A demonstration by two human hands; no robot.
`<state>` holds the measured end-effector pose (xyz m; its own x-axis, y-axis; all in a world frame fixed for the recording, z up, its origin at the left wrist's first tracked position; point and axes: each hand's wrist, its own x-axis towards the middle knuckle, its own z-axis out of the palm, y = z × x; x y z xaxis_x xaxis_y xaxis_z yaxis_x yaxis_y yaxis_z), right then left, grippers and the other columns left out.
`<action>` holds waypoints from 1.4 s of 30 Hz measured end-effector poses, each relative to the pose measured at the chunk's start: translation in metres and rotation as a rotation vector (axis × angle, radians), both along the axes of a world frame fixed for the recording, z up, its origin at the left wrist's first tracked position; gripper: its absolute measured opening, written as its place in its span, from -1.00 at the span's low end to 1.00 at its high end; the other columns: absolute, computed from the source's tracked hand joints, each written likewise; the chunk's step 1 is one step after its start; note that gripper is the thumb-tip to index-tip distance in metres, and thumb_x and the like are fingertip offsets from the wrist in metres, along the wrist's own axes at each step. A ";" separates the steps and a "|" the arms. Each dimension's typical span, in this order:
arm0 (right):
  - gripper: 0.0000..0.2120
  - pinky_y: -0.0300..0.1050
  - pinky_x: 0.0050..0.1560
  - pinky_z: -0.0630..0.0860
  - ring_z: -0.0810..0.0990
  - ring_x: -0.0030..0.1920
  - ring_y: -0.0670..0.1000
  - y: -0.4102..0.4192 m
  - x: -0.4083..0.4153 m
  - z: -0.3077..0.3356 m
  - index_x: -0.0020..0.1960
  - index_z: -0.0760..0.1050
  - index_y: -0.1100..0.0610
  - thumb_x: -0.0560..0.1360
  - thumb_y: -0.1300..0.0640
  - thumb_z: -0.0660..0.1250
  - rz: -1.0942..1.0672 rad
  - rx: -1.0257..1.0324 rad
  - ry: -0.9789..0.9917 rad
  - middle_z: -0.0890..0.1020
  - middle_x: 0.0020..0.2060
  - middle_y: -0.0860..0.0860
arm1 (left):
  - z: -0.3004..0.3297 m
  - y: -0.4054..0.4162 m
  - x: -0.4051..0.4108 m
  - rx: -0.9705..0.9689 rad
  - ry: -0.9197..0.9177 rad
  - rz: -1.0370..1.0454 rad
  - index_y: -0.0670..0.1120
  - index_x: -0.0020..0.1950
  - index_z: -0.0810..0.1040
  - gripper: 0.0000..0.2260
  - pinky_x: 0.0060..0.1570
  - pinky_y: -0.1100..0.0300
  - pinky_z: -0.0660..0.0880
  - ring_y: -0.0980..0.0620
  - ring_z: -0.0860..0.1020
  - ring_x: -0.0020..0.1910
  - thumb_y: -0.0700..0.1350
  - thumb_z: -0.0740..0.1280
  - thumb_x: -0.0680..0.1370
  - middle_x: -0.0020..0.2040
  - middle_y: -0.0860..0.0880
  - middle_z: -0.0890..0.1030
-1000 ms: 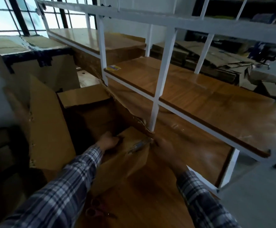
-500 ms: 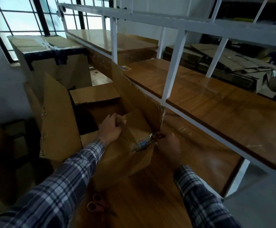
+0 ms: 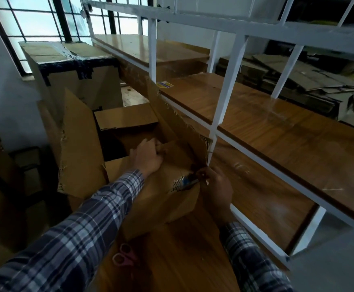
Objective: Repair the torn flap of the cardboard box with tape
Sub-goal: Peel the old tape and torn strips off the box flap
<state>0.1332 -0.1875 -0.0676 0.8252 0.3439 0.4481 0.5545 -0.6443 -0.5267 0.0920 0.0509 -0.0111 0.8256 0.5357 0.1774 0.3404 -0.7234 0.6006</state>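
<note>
Wooden shelf [image 3: 277, 131], left hand [image 3: 148, 158] gripping box flap [image 3: 172, 186], right hand [image 3: 218, 186] pinching tape [image 3: 185, 182] beside it

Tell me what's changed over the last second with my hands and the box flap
The left hand slid from the near flap's side up to its top edge and took a curled hold there. The camera view shifted too. The right hand stayed at the flap's right corner, on the shiny tape strip. The pink-handled scissors stayed on the wooden surface.
</note>
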 end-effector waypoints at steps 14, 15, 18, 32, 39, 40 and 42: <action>-0.78 -0.26 -0.32 0.41 0.59 -0.17 -0.08 0.000 0.008 0.024 0.31 0.58 0.04 0.67 0.14 0.35 -0.026 -0.290 -0.053 0.66 0.08 0.00 | 0.005 -0.003 -0.011 0.012 -0.073 -0.006 0.20 0.04 0.49 -0.90 0.34 -0.19 0.32 0.01 0.51 0.08 0.13 0.40 0.61 0.03 0.08 0.52; -0.78 -0.29 -0.36 0.35 0.55 -0.22 -0.10 -0.001 0.007 0.021 0.29 0.58 0.05 0.65 0.13 0.37 -0.015 -0.297 -0.098 0.66 0.06 0.00 | 0.005 -0.004 -0.012 0.020 -0.065 0.004 0.19 0.04 0.51 -0.91 0.34 -0.20 0.32 -0.02 0.54 0.10 0.08 0.40 0.61 0.04 0.07 0.52; -0.79 -0.28 -0.43 0.28 0.51 -0.30 -0.10 -0.003 0.001 0.009 0.21 0.57 0.09 0.59 0.15 0.47 0.025 -0.311 -0.238 0.66 0.04 0.02 | 0.008 -0.010 -0.010 0.087 -0.028 0.042 0.10 0.11 0.59 -0.90 0.35 -0.20 0.33 -0.08 0.55 0.14 0.02 0.39 0.61 0.05 0.05 0.51; -0.81 -0.09 0.16 0.61 0.57 0.21 -0.15 0.004 -0.118 0.020 0.25 0.54 0.02 0.69 0.20 0.28 0.718 0.009 0.302 0.52 0.22 -0.19 | -0.009 -0.011 0.007 0.079 0.047 0.147 0.04 0.10 0.59 -0.86 0.32 -0.22 0.32 -0.15 0.53 0.27 0.07 0.33 0.64 0.14 -0.05 0.62; -0.82 0.03 0.24 0.66 0.69 0.21 -0.01 0.005 -0.128 0.036 0.25 0.56 0.11 0.71 0.08 0.28 0.459 0.502 0.897 0.68 0.21 -0.02 | 0.001 -0.007 -0.005 0.127 0.094 0.041 0.01 0.23 0.58 -0.78 0.39 -0.25 0.32 -0.18 0.49 0.32 0.01 0.38 0.60 0.25 -0.10 0.54; -0.79 -0.03 0.17 0.67 0.71 0.19 -0.01 -0.003 -0.114 0.036 0.28 0.56 0.09 0.72 0.04 0.26 0.346 0.563 1.002 0.69 0.21 0.00 | 0.001 -0.011 -0.011 0.130 0.036 0.017 0.00 0.29 0.57 -0.74 0.38 -0.20 0.37 -0.17 0.49 0.32 0.00 0.37 0.62 0.28 -0.09 0.53; -0.79 -0.18 -0.05 0.66 0.74 0.05 0.01 -0.021 -0.082 0.037 0.24 0.56 0.12 0.73 0.06 0.22 0.090 0.644 1.102 0.72 0.13 0.06 | 0.001 -0.026 -0.026 0.078 -0.100 -0.066 -0.04 0.32 0.56 -0.76 0.26 -0.04 0.47 -0.11 0.52 0.27 -0.01 0.29 0.68 0.26 -0.05 0.54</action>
